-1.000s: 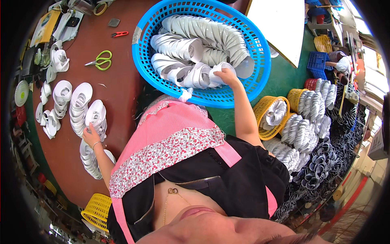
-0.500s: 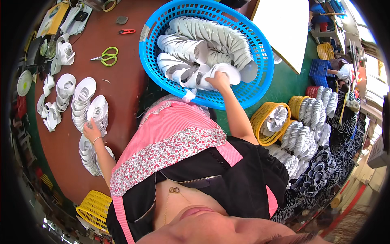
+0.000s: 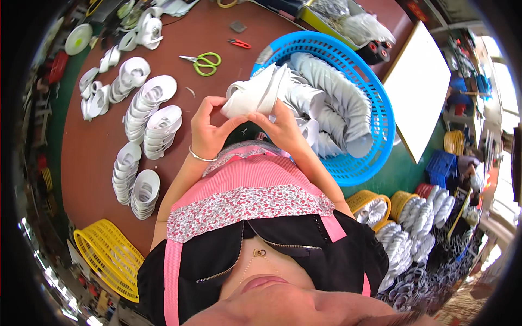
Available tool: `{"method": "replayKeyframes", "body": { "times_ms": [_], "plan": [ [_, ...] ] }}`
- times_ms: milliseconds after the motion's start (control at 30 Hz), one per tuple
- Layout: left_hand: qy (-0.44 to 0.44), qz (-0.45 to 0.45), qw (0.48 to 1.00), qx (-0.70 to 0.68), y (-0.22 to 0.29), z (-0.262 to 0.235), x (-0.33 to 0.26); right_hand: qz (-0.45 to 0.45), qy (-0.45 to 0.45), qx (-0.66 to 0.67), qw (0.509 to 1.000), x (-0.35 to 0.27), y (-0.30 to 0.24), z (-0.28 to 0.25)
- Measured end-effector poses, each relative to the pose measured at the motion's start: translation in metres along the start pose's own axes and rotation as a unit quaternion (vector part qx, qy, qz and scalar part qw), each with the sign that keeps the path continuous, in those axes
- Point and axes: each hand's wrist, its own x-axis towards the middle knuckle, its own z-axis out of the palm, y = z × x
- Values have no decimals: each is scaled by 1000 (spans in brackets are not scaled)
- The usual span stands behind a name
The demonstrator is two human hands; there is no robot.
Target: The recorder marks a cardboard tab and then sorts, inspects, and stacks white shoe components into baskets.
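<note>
In front of me, level with the near rim of the blue basket, both hands hold some white curved pieces (image 3: 255, 93) that look like shoe uppers. My left hand (image 3: 209, 127) grips their left end, its thumb pointing inward. My right hand (image 3: 280, 127) pinches their right side from below, and the two thumbs almost meet. Behind and to the right, the blue oval basket (image 3: 383, 119) holds long nested rows of similar white pieces (image 3: 331, 81). Several nested stacks of white pieces (image 3: 163, 127) stand on the brown table (image 3: 179, 32) to my left.
Green-handled scissors (image 3: 206, 64) and red thread snips (image 3: 239, 43) lie on the table. A yellow basket (image 3: 109, 258) stands at lower left. On the right are a white board (image 3: 418, 92), yellow baskets (image 3: 370, 206) and heaped bundles of white pieces (image 3: 402, 244).
My left hand has left the table stacks and my right hand the basket. Both have come together in front of me on the white pieces. The view has shifted toward the left.
</note>
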Motion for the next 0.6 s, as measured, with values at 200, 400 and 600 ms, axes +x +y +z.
{"method": "replayKeyframes", "body": {
  "times_ms": [200, 400, 600],
  "plan": [
    [53, -46, 995, -76, -29, -40, -27, -98, -122, 2, 988, 16, -5, 21],
    [159, -120, 942, -270, -8, -90, -35, -128, -126, -4, 984, 30, -23, 40],
    [91, -126, 952, -262, -10, -84, -52, -135, -173, 27, 975, 32, -17, 93]
  ]
}}
